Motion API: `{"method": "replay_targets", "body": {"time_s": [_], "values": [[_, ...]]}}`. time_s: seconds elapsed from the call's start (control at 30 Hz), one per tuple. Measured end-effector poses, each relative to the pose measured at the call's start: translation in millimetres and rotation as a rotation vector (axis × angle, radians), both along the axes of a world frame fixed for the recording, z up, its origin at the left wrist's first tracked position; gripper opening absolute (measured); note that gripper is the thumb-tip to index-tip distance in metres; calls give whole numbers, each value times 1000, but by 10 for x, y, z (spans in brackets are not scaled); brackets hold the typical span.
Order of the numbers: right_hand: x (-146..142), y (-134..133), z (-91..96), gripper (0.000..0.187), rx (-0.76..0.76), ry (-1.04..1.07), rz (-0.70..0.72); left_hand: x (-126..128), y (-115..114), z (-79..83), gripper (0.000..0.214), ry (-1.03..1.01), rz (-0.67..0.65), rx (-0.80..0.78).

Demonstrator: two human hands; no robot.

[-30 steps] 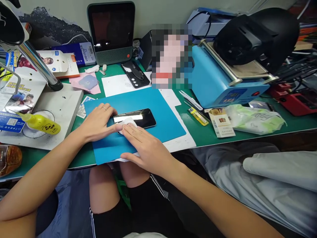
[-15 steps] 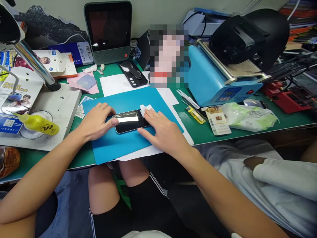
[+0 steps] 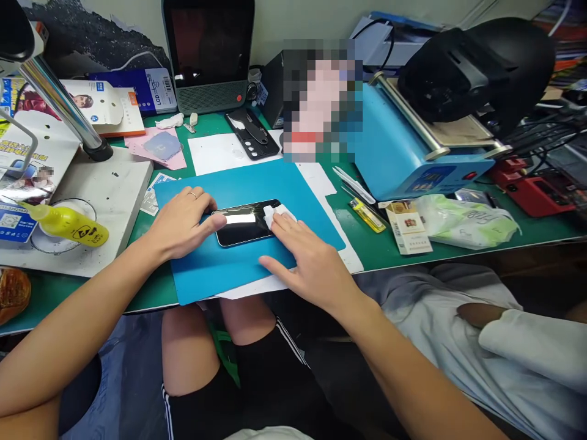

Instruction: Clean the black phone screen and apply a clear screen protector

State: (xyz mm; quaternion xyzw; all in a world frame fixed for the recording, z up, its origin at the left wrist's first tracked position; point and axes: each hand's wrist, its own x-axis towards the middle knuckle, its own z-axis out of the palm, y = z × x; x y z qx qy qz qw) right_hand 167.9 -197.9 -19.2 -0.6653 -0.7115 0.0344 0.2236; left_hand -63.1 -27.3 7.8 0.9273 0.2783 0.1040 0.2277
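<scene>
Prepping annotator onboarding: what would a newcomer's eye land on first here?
Probably the bright blue mat in the middle: a black phone lies on it, the left hand at one end, the right hand holding a white wipe to the other. Then the yellow bottle at left and blue machine at right.

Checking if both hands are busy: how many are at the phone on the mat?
2: the left hand at the left end of the phone, and the right hand on a white cloth at its right end. None seems hidden.
</scene>
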Motion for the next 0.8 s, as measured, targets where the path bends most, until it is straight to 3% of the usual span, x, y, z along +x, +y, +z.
{"method": "replay_targets", "body": {"time_s": [0.17,0.37,0.53,0.67,0.8], "values": [[-3,71,10,62,-20,16,30,-14,14,-10,104,-20,6,3],[-97,-84,22,65,13,3,43,-12,15,-14,103,-24,-9,7],[-299,117,71,62,17,-25,148,-4,19,-11,102,-21,-14,0],[-426,161,106,46,61,-73,289,-3,17,-22,101,-29,-20,6],[-252,8,109,37,79,-113,319,3,4,-31,101,-22,-7,-3]]}}
